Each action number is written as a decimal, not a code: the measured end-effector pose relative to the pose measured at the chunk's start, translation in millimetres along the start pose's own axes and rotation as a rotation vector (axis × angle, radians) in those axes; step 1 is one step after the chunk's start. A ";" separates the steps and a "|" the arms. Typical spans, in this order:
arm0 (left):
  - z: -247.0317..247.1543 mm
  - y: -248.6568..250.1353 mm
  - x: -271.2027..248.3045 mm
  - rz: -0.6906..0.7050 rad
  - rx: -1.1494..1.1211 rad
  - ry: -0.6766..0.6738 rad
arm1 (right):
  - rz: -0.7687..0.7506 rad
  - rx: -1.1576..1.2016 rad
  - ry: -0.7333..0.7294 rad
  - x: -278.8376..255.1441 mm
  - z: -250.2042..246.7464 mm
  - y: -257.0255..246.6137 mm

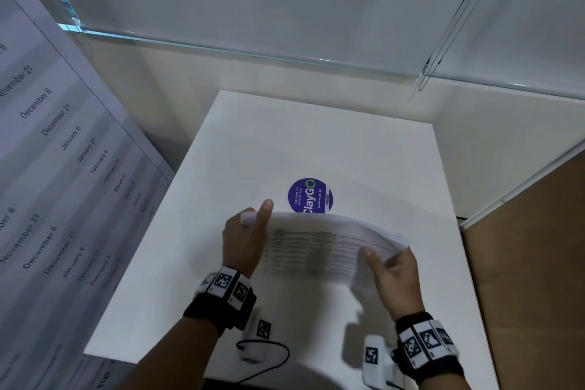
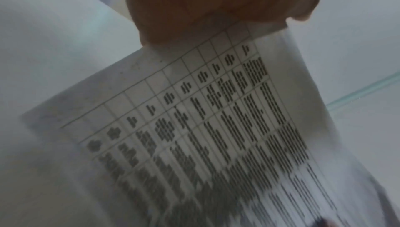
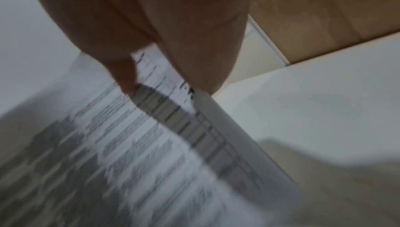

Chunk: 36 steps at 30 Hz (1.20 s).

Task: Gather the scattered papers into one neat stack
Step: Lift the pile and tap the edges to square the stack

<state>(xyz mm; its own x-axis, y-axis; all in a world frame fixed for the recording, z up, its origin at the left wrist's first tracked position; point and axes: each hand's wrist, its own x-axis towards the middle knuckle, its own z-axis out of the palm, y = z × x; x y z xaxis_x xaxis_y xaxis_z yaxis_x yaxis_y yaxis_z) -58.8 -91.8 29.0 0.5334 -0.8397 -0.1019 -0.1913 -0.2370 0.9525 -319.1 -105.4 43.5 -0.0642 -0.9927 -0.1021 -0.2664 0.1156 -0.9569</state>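
Observation:
A bundle of white papers (image 1: 319,247) printed with tables hangs above the white table (image 1: 316,142), held by both hands and bowed in the middle. My left hand (image 1: 250,231) grips the left edge with the thumb on top. My right hand (image 1: 389,266) grips the right edge, thumb pressing the printed face. In the left wrist view the printed sheet (image 2: 205,128) runs from under my left hand (image 2: 216,5). The right wrist view is blurred; my right hand (image 3: 151,34) pinches the papers' (image 3: 140,145) edge.
A round blue ClayGo sticker (image 1: 309,196) lies on the table just beyond the papers. A large board with printed dates (image 1: 57,168) leans at the left. Glass panels (image 1: 285,3) wall the back and right. Brown floor (image 1: 531,263) shows at the right.

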 end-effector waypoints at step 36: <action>-1.0 -84.2 -14.7 -0.321 0.455 -0.389 | 0.572 -0.205 -0.051 -38.7 22.3 87.8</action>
<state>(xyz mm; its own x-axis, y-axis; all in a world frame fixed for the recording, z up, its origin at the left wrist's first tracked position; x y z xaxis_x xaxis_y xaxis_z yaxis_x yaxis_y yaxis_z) -49.7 -59.0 -49.4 0.3024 -0.7880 -0.5362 -0.4463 -0.6142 0.6509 -318.6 -57.7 -42.6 -0.2072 -0.7713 -0.6018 -0.3832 0.6300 -0.6755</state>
